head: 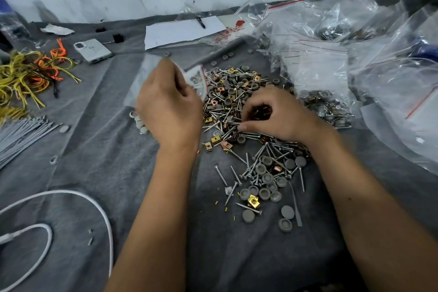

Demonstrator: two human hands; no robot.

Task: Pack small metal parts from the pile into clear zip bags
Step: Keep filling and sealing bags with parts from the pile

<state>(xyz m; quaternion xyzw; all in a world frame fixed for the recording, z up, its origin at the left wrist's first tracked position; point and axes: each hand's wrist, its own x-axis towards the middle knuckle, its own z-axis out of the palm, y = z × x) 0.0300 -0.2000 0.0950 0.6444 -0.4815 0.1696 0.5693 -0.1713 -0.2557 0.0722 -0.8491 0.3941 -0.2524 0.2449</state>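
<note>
A pile of metal parts [233,102], made of screws, gold clips and grey round caps, spreads over the grey cloth in the middle. My left hand [169,104] grips a clear zip bag [198,79] with a red strip at the pile's left edge; the bag looks blurred. My right hand [276,115] is curled over the pile's right side, its fingers cupped round a bunch of dark small parts [260,112]. More screws and caps [267,180] lie scattered nearer to me.
A heap of clear zip bags [355,59], some filled, covers the right side. Yellow and orange ties [30,73] and grey cable ties [21,135] lie at left, with a phone [93,50], a paper sheet [182,31] with a pen behind, and a white cable [71,199] at front left.
</note>
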